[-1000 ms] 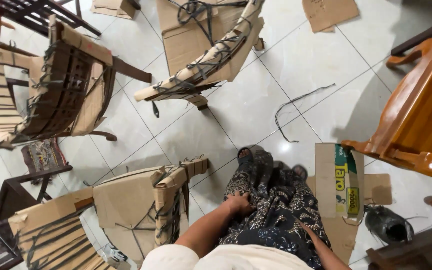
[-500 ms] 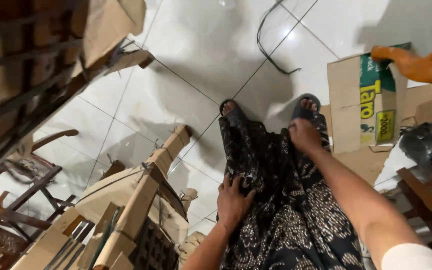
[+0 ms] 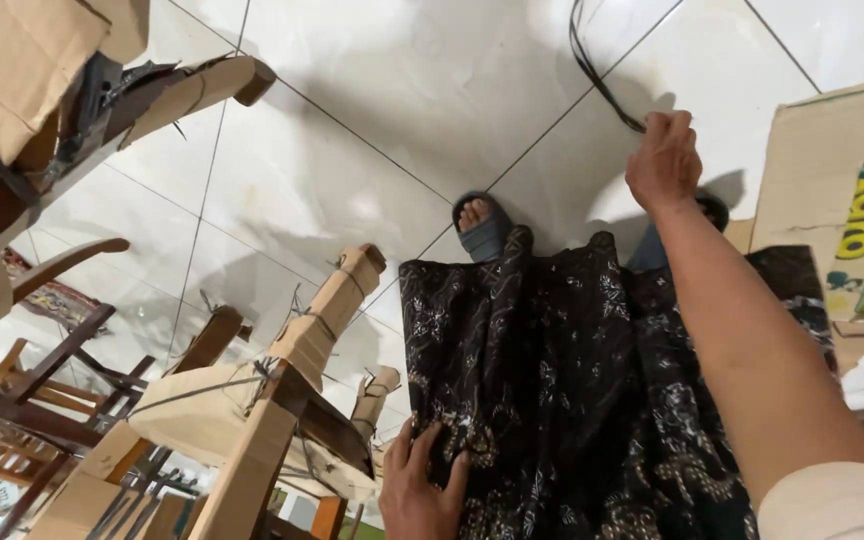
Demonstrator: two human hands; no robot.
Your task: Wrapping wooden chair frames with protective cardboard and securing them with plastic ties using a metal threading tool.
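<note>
Head view, looking down at a seated person's lap. The right hand [image 3: 664, 160] reaches forward past the dark patterned skirt [image 3: 572, 380] and is closed around the near end of a black strap [image 3: 602, 75], a thin curved strip that lies on the white tiled floor [image 3: 402, 110] and runs away from the skirt toward the top edge of the view. The left hand [image 3: 420, 490] rests open and flat on the near left edge of the skirt, gripping nothing. Left of the skirt stands a wooden chair [image 3: 282, 390] wrapped in brown cardboard and bound with dark straps; right of the skirt lies a flattened cardboard box [image 3: 802, 170]. A sandalled foot [image 3: 480, 225] shows just beyond the skirt hem. Judged stage: the strap is grasped but mostly on the floor, not lifted clear; it touches no chair.
</note>
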